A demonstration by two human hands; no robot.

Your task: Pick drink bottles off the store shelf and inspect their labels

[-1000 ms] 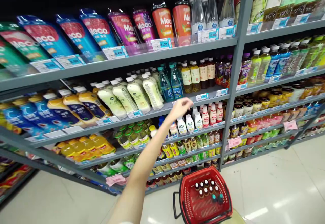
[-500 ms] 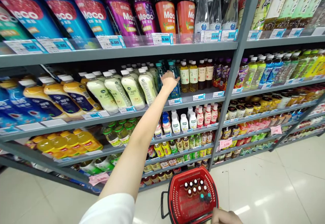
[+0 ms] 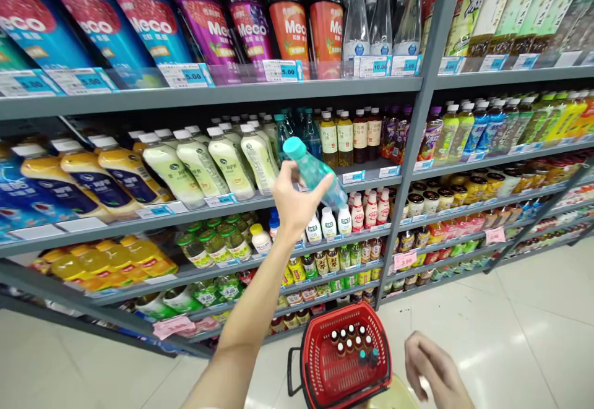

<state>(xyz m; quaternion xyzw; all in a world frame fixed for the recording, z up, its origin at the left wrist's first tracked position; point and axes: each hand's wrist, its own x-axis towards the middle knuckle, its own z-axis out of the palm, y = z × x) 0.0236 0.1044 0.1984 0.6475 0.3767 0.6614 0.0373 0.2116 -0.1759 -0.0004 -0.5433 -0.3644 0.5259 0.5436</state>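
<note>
My left hand is closed around a drink bottle with a turquoise cap and a clear bluish body. The bottle is tilted, cap toward the upper left, in front of the shelf edge. Behind it, similar turquoise-capped bottles stand on the shelf. Down at the right, my right hand hangs in the air with loosely bent fingers and nothing in it. Just left of that hand is a red shopping basket. Several small dark bottles with white caps and two turquoise-capped bottles stand inside.
Grey shelves full of drinks run across the view. Pale green bottles are left of the turquoise ones, tea bottles right. Meco cups line the shelf above. A pale yellow object shows beside the basket over the tiled floor.
My left hand has drawn a turquoise-capped bottle off the shelf, toward me and downward. My right hand has come away from the basket's edge and moved up and right.
</note>
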